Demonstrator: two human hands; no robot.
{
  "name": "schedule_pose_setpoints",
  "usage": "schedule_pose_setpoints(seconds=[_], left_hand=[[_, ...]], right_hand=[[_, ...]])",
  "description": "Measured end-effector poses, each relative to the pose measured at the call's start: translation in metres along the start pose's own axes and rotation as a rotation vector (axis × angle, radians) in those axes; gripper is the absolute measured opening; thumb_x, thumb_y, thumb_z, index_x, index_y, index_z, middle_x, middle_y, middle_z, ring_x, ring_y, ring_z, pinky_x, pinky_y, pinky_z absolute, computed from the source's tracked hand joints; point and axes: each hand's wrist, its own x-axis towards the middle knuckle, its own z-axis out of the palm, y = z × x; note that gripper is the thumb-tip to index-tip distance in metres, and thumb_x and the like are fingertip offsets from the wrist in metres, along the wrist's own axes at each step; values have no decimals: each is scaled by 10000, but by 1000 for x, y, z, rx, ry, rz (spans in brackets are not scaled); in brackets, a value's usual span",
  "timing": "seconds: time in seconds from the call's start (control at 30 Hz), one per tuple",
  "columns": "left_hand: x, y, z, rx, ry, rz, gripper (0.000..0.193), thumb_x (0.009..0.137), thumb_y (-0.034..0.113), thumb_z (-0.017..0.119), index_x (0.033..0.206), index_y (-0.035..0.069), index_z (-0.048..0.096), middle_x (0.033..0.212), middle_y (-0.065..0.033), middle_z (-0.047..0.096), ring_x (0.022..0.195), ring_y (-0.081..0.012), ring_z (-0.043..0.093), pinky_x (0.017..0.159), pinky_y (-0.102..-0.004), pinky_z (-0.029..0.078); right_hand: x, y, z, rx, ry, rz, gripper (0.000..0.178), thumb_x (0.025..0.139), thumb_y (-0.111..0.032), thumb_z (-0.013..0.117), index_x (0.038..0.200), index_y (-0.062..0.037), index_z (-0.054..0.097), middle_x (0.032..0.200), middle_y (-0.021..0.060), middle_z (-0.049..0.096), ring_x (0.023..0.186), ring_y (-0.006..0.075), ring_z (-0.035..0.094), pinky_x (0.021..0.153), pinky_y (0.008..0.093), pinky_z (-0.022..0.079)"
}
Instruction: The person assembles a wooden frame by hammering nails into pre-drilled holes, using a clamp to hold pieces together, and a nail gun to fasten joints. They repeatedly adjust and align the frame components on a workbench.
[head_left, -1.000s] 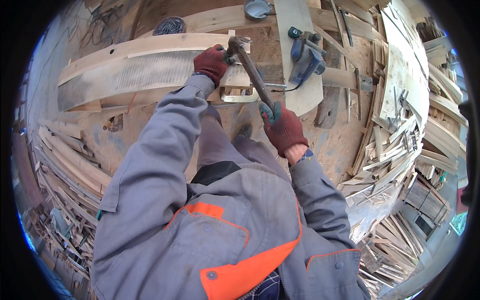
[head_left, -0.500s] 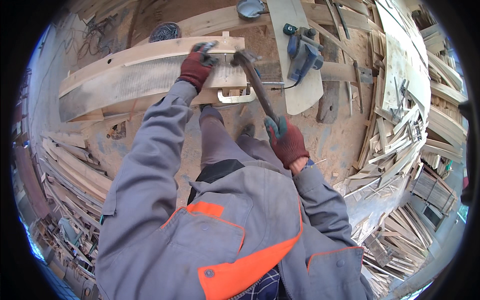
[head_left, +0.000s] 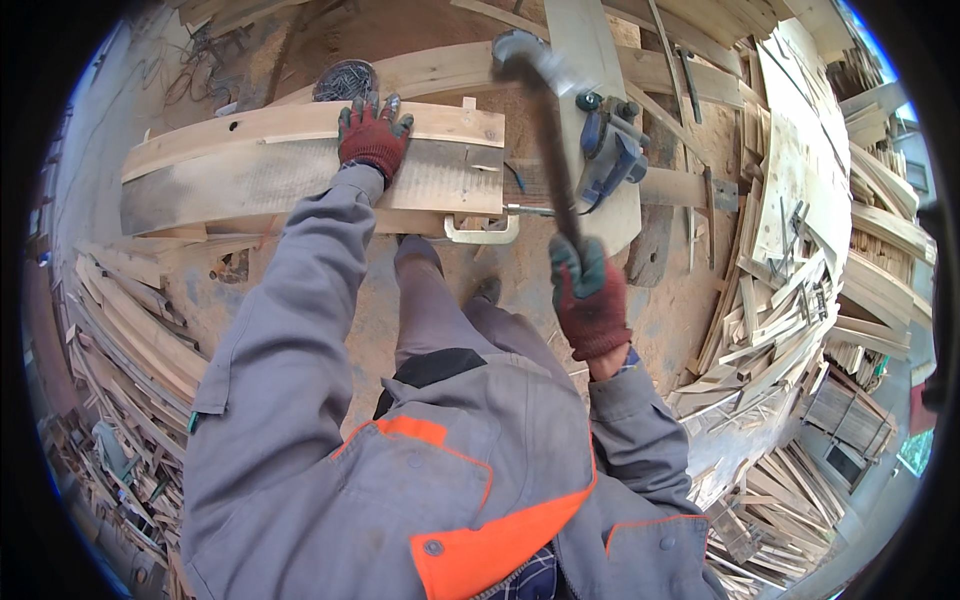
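My left hand point(head_left: 374, 138), in a dark red glove with dark fingertips, rests flat with fingers apart on the upper edge of a curved wooden board assembly point(head_left: 270, 172). Its fingertips reach toward a round bowl of nails point(head_left: 345, 80) just beyond the board. In my right hand point(head_left: 588, 300), gloved alike, the fingers wrap round the handle of a hammer point(head_left: 556, 150). The hammer is raised and smeared by motion, its head up beyond the board's right end. A pale metal C-clamp point(head_left: 482, 232) grips the board's near right corner.
A blue electric planer point(head_left: 612, 160) stands on a pale plank point(head_left: 575, 50) to the right. Stacked offcuts point(head_left: 770, 300) line the right side, and curved strips point(head_left: 150, 320) pile up on the left. More boards lie across the sawdust-covered floor point(head_left: 400, 330).
My left hand has moved left and flattened on the board, near the nail bowl. The hammer has swung up and right, away from the board, still in my right hand.
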Motion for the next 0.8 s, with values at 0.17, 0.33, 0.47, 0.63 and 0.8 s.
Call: schedule_pose_setpoints(seconds=[0.17, 0.33, 0.47, 0.63, 0.8], left_hand=[[-4, 1, -4, -9, 8, 3, 702, 1044, 649, 392, 1643, 285, 373, 1728, -110, 283, 1605, -343, 214, 1308, -521, 105], [-9, 3, -9, -43, -5, 27, 696, 1045, 642, 395, 1640, 281, 378, 1726, -110, 287, 1605, -344, 209, 1308, -527, 108], [-5, 2, -8, -69, 55, 19, 703, 1044, 636, 404, 1640, 264, 380, 1730, -105, 278, 1604, -347, 209, 1305, -540, 114], [-6, 2, -4, -44, 50, 6, 694, 1041, 644, 400, 1621, 265, 420, 1700, -121, 340, 1597, -343, 232, 1301, -548, 123], [-9, 3, -4, -80, 40, 39, 709, 1035, 654, 410, 1634, 274, 395, 1714, -118, 311, 1600, -344, 222, 1303, -547, 119]], right_hand=[[18, 5, 17, 282, 90, -12, 235, 987, -197, 675, 1141, -54, 570, 844, 185, 672, 735, 381, 686, 668, 415, 556], [11, 15, 32, -413, -242, 224, 325, 979, -378, 674, 1054, -72, 595, 833, 246, 695, 828, 492, 678, 679, 557, 538], [14, 1, 19, -19, 42, 18, 249, 998, -294, 650, 1054, -53, 618, 819, 164, 697, 752, 396, 704, 657, 452, 553], [10, 21, 34, 52, 157, -97, 326, 1040, -381, 571, 1023, -56, 603, 775, 99, 657, 674, 271, 655, 610, 391, 521], [10, 30, 48, -376, -273, 300, 360, 1005, -407, 643, 1052, -52, 606, 906, 259, 707, 858, 503, 675, 702, 580, 528]])
